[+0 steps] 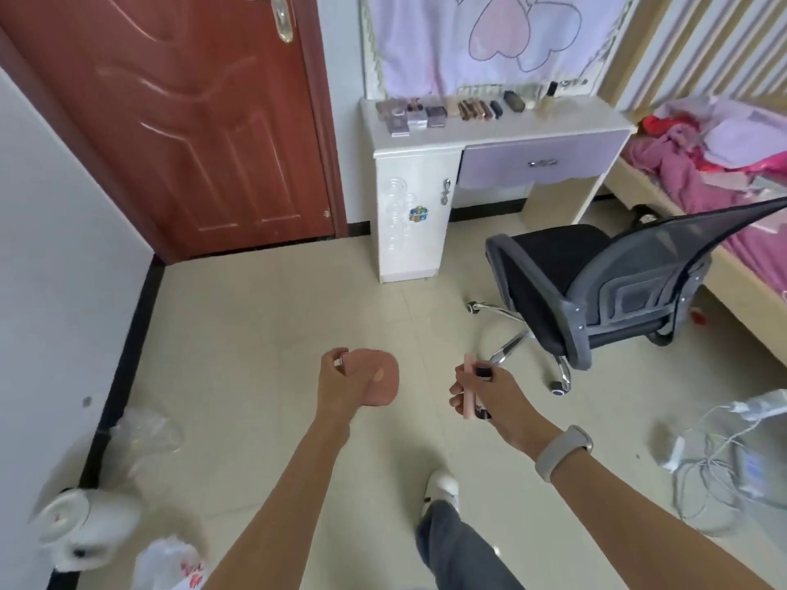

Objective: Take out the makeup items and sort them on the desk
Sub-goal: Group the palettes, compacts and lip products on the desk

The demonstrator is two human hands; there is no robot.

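One red-brown door (179, 121) fills the upper left, and one bed (724, 172) with pink bedding runs along the right edge. Between them stands one white dressing desk (409, 206) with one lilac drawer (538, 161), and one black mesh office chair (596, 287) sits on the tiled floor (277, 317) just in front of it, turned away from the desk. On the tabletop (532, 123) the makeup items (460, 110) lie in one rough row toward the back: about five boxy palettes on the left, a close cluster of slim tubes in the middle whose number is too blurred to count, and a few dark and pale pieces on the right. Two hands reach out over the floor, well apart from the desk. The left hand (340, 387) grips one flat pink pouch (379, 383), thumb and fingers curled round its left edge. The right hand (483, 396), with one grey band (562, 451) on its wrist, clenches two slim items together: one pale pink tube (468, 387) and one dark tube (484, 372) just beside it. One white shoe (443, 487) shows below. One tangle of white cables (715, 457) lies at the right, and plastic bags (145, 432) lie along the left wall.
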